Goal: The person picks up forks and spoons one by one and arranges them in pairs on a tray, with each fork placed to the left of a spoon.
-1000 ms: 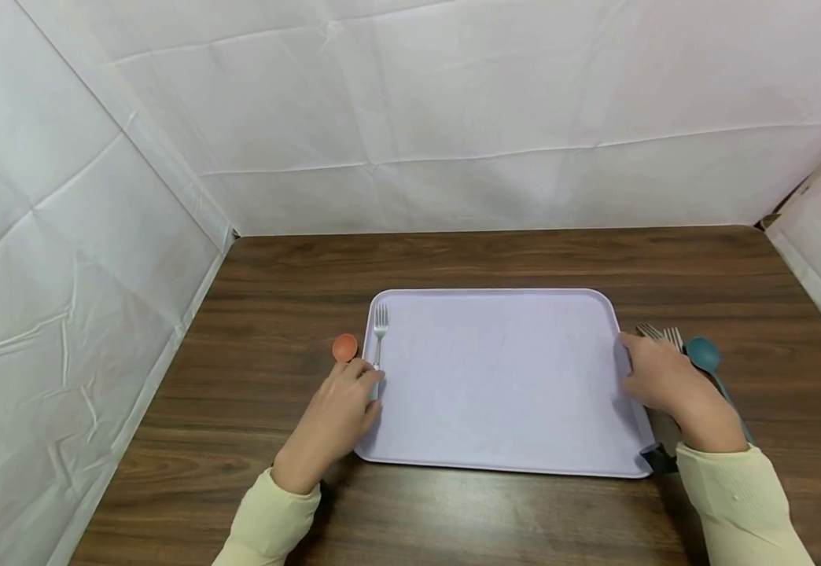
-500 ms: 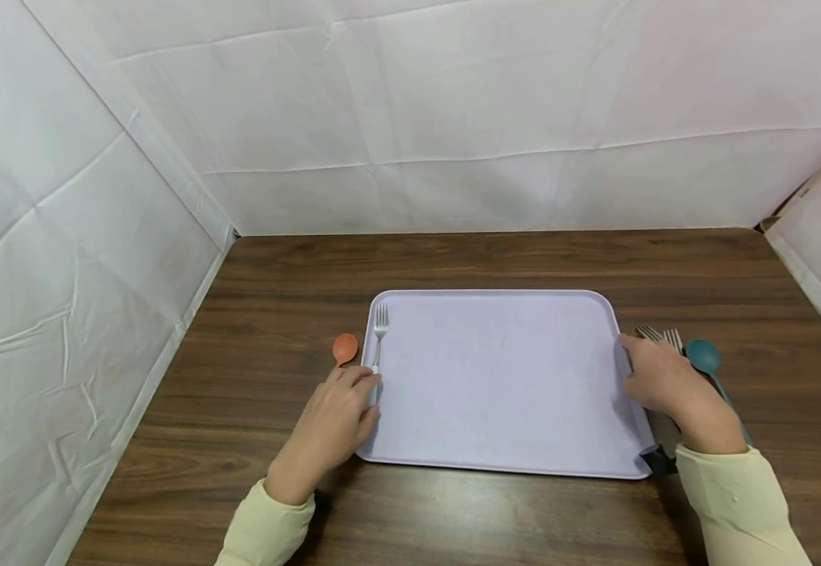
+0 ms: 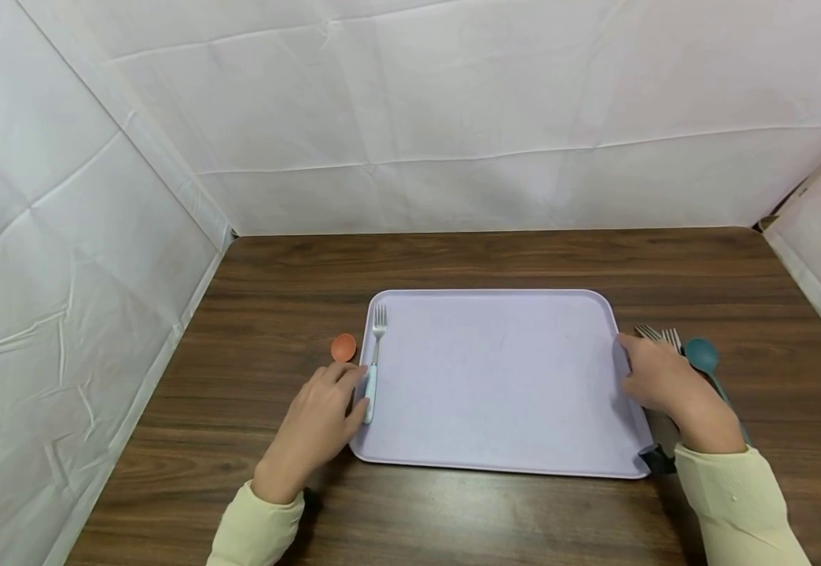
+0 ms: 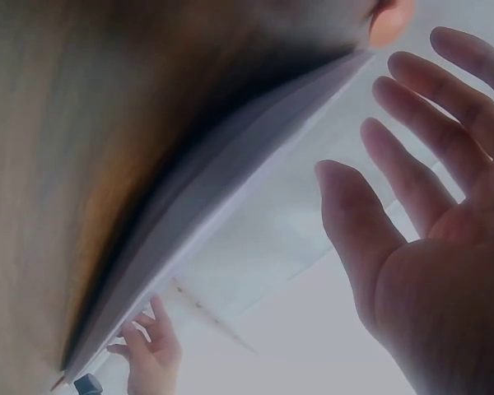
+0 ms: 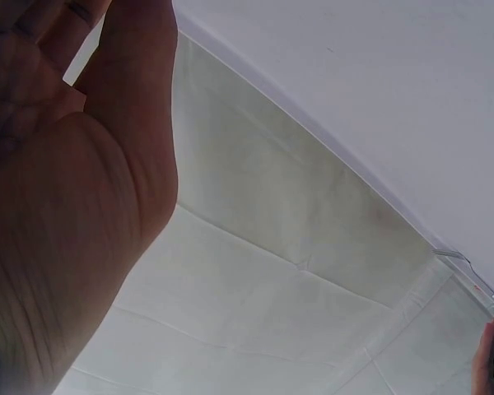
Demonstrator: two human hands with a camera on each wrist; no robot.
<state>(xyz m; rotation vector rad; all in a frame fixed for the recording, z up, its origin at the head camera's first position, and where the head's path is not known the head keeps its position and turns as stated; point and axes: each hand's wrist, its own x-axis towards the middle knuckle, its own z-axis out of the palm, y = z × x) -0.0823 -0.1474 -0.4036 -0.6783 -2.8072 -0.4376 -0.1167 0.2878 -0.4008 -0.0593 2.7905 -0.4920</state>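
Left hand (image 3: 314, 417) has backed off the pale-handled fork (image 3: 371, 393), fingers loosely spread and empty, fork looks placed inside the lilac tray's (image 3: 495, 377) left rim; right hand (image 3: 658, 377) at its right rim, grip unclear; orange spoon (image 3: 343, 347), teal spoon (image 3: 702, 354), two forks (image 3: 671, 338) remain off it.

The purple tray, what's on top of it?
One fork lies near the tray's left edge. The right hand covers part of its right edge, so that bit can't be seen.
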